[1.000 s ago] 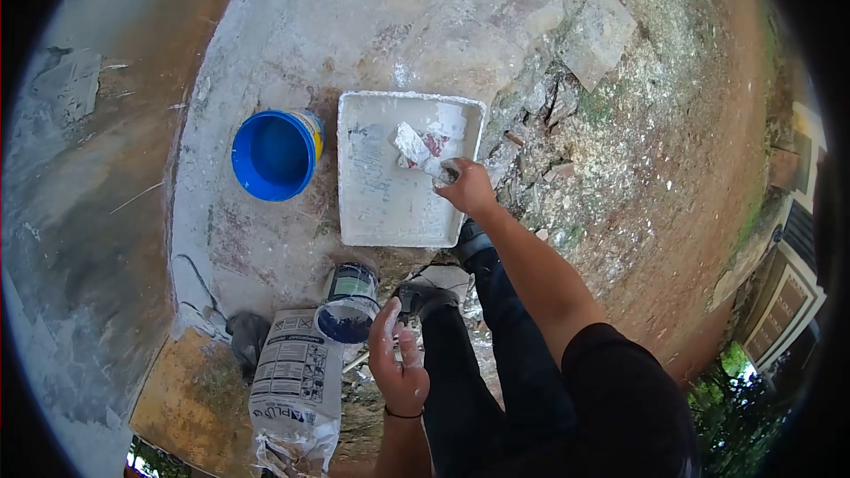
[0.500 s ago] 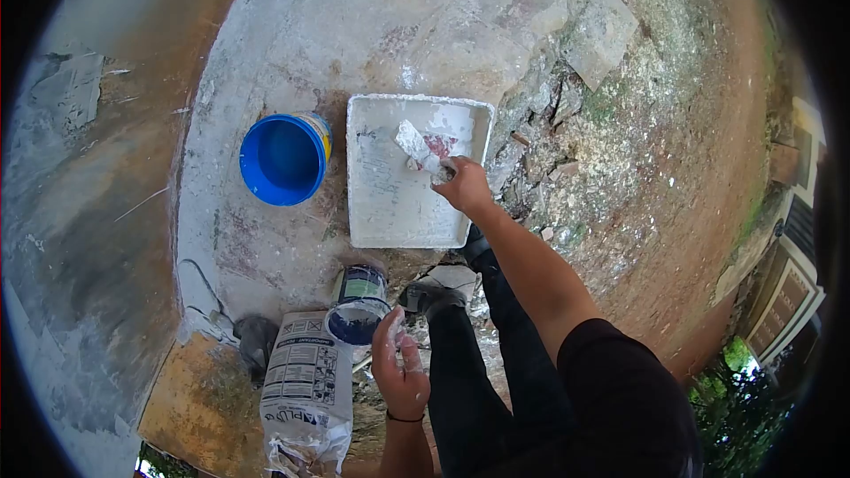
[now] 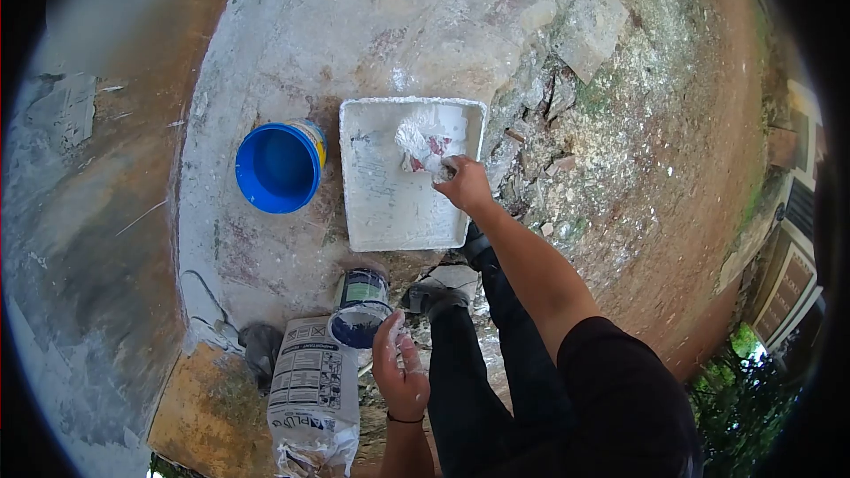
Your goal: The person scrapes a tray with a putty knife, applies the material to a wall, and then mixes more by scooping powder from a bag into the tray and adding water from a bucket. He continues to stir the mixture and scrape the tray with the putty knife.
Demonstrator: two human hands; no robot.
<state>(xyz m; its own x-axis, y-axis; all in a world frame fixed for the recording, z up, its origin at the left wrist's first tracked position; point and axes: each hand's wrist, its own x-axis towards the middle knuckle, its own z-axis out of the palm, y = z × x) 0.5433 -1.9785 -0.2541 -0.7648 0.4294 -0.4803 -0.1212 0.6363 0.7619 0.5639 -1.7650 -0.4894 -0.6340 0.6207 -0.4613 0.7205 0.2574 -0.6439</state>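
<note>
My right hand (image 3: 465, 186) is closed on the handle end of a putty knife (image 3: 414, 145), its blade coated in white paste. The knife is over the far right part of a shallow white tray (image 3: 372, 223), where wet white paste and a reddish patch show around the blade. Smears of white paste mark the thumb and fingers of my left hand (image 3: 401, 381). That hand holds nothing, its fingers apart, right beside the rim of a small dark tub (image 3: 361, 294) with white residue.
A blue bucket (image 3: 278, 168) stands left of the tray. Near my feet lie a printed white bag (image 3: 310, 385) and a dark crumpled bag (image 3: 260, 354). Broken concrete and a loose slab (image 3: 591, 28) are on the right. A wall runs along the left.
The putty knife has turned slightly in my right hand, and white paste now looks heaped on its blade. My left hand has stayed nearly still. The view has shifted a little.
</note>
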